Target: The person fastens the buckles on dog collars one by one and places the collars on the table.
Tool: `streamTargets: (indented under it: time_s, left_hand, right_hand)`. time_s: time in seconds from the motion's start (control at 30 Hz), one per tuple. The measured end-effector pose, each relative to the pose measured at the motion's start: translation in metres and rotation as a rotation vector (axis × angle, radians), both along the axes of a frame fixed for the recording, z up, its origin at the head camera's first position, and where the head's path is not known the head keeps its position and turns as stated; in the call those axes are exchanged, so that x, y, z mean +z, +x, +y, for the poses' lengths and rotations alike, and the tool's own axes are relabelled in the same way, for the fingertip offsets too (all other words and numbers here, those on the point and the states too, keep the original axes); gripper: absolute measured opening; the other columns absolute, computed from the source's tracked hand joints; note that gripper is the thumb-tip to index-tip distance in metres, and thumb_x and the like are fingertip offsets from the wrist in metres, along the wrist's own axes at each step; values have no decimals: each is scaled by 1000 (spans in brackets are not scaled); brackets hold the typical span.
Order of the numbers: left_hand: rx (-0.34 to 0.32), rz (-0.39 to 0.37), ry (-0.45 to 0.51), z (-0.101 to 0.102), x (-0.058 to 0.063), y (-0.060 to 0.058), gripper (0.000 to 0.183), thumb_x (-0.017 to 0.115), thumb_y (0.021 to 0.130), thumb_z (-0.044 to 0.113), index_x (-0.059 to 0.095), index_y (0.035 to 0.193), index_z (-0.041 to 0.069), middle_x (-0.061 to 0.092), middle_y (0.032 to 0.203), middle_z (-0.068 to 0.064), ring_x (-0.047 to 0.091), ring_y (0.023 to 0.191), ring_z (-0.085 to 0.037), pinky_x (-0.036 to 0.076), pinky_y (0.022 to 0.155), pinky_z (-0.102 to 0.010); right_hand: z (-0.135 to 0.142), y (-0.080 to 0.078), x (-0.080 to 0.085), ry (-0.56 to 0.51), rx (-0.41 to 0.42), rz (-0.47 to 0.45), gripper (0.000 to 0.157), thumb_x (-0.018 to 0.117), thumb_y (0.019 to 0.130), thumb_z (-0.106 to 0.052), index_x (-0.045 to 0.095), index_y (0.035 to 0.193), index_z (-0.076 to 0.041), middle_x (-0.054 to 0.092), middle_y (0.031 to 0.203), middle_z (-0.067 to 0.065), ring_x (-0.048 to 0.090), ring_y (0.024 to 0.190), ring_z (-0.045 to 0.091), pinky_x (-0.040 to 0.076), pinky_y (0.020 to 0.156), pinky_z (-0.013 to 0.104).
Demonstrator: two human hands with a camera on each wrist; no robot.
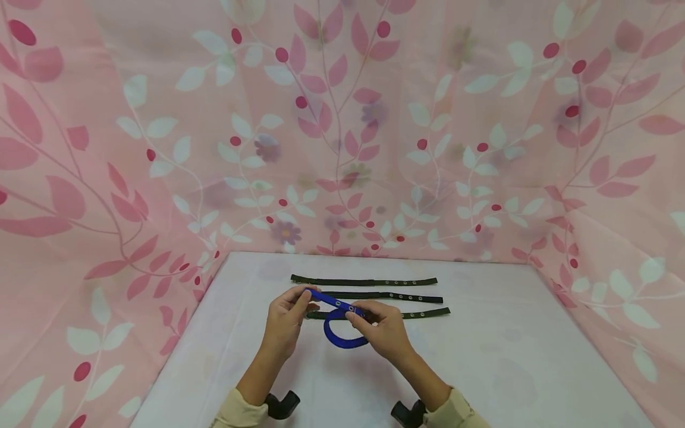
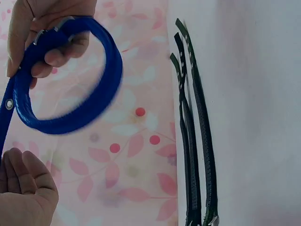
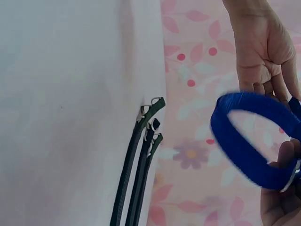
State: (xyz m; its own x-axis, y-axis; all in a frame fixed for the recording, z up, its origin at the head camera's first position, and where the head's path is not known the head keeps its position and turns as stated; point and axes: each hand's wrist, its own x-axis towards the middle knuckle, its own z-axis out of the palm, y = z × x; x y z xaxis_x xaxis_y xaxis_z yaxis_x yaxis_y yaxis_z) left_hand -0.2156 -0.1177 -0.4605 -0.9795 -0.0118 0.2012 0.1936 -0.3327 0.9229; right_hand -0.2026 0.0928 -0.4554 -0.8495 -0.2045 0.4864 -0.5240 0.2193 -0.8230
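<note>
Both hands hold a blue collar (image 1: 327,299) above the middle of the counter (image 1: 497,356), with neither hand released. The left hand (image 1: 285,321) pinches the collar's free end between thumb and fingers. The right hand (image 1: 386,333) grips it near its metal fittings, thumb on top and fingers curled beneath. From the right hand, the eyeleted end runs straight toward ten o'clock, while the rest bends into a closed loop at nine o'clock.

At twelve o'clock from the hands, three straps lie side by side: a far dark green strap (image 1: 342,282), a black strap (image 1: 382,295) and a near dark green strap (image 1: 428,313), partly hidden behind the collar and hands. Their eyelets point to three o'clock, their metal fittings to nine. Pink floral cloth (image 1: 374,148) hangs beyond the counter, at twelve o'clock, and along both sides.
</note>
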Motion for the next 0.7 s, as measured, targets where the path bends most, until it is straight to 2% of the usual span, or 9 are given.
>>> streamTargets:
  time_s: [0.17,0.3,0.53,0.7]
  left_hand:
    - [-16,-9,22,-2,4,2,23,63,98,16,66,111,-2,68,106,-10,70,89,-15,58,84,-28]
    - [-2,13,34,-3,7,3,21,62,98,15,66,110,-2,69,103,-8,71,88,-15,58,85,-29]
    - [-17,57,79,-4,12,1,16,59,99,13,69,105,1,70,98,-5,72,86,-15,58,85,-29]
    - [-51,23,59,-5,12,1,25,60,99,13,64,111,-9,69,100,-5,71,87,-15,58,86,-30]
  right_hand:
    - [-3,12,18,-46,40,-45,12,70,88,1,70,99,6,70,75,19,69,61,26,59,58,28]
    - [-3,15,22,-77,53,-5,12,70,88,3,70,99,6,68,74,19,66,57,29,58,55,28]
    - [0,1,0,-117,34,25,14,70,87,5,70,101,3,67,74,18,60,53,12,54,49,26]
    - [4,-2,-7,-130,13,-28,14,72,88,-3,70,102,-2,67,75,16,56,52,6,51,46,24]
